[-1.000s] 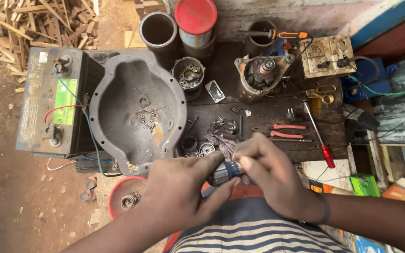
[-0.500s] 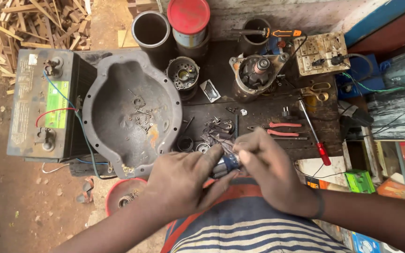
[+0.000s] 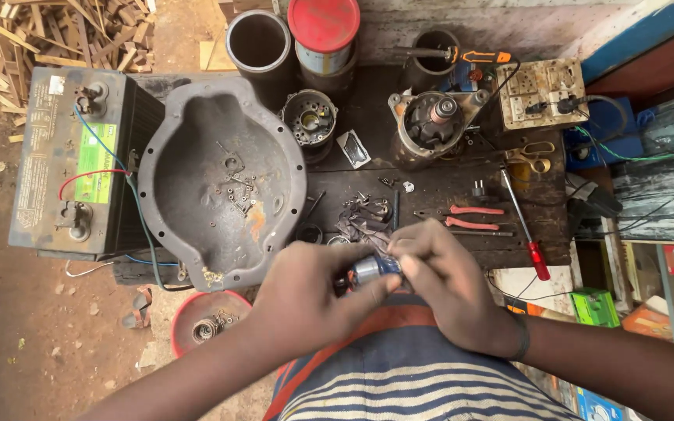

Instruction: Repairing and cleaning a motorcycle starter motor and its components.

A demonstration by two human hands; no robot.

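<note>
My left hand (image 3: pixel 306 300) and my right hand (image 3: pixel 450 284) meet over my lap, just below the dark workbench (image 3: pixel 438 187). Between them I grip a small cylindrical metal part (image 3: pixel 372 269), silver and blue with an orange end. The left thumb presses on its side, and the right fingers pinch its right end. Most of the part is hidden by my fingers. A small heap of loose metal bits (image 3: pixel 364 214) lies on the bench just above my hands.
A large grey dished metal cover (image 3: pixel 220 183) holds small screws. A car battery (image 3: pixel 76 164) with wires sits left. On the bench are a motor housing (image 3: pixel 431 125), red-handled pliers (image 3: pixel 470 218), a red-handled screwdriver (image 3: pixel 524 222), scissors (image 3: pixel 532 156), a socket board (image 3: pixel 540 93) and cans.
My hands stay together on the small part, with the fingers shifting slightly. The view has tilted a little, so the bench sits lower in the frame.
</note>
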